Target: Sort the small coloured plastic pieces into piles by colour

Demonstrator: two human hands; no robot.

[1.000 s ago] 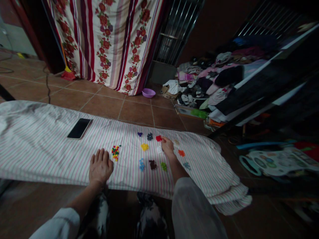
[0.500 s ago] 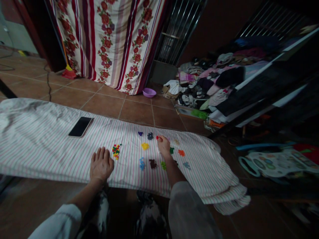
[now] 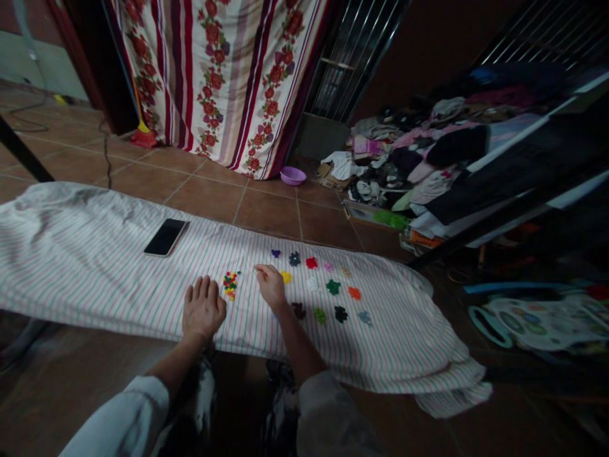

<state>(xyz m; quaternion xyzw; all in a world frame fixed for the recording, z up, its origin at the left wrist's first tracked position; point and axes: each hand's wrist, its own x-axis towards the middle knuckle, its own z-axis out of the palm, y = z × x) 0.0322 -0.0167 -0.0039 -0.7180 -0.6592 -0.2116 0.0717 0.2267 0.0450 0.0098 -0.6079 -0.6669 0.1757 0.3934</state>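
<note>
My left hand [image 3: 203, 309] lies flat on the striped cloth [image 3: 114, 273], fingers spread, just left of a mixed pile of small red, yellow and green pieces [image 3: 230, 285]. My right hand [image 3: 271, 287] hovers between that pile and the sorted clusters, its fingers pinched together; anything between the fingertips is too small to make out. Right of it sit single-colour clusters, among them red [image 3: 311, 262], yellow [image 3: 286, 277], white [image 3: 313, 284], dark green [image 3: 333, 287], orange [image 3: 354, 293], lime green [image 3: 320, 315] and brown [image 3: 299, 310]. The light blue cluster is mostly hidden behind my right hand.
A phone [image 3: 166, 237] rests on the cloth at the left. Beyond the cloth are a purple basin [image 3: 293, 176], a floral curtain [image 3: 238, 82], a red broom [image 3: 143, 136] and a heap of clothes [image 3: 404, 146]. A dark bar crosses at the right.
My right hand has moved left from the red cluster toward the mixed pile, uncovering the red, white and black clusters. My left hand stays flat beside the pile. The view has shifted slightly.
</note>
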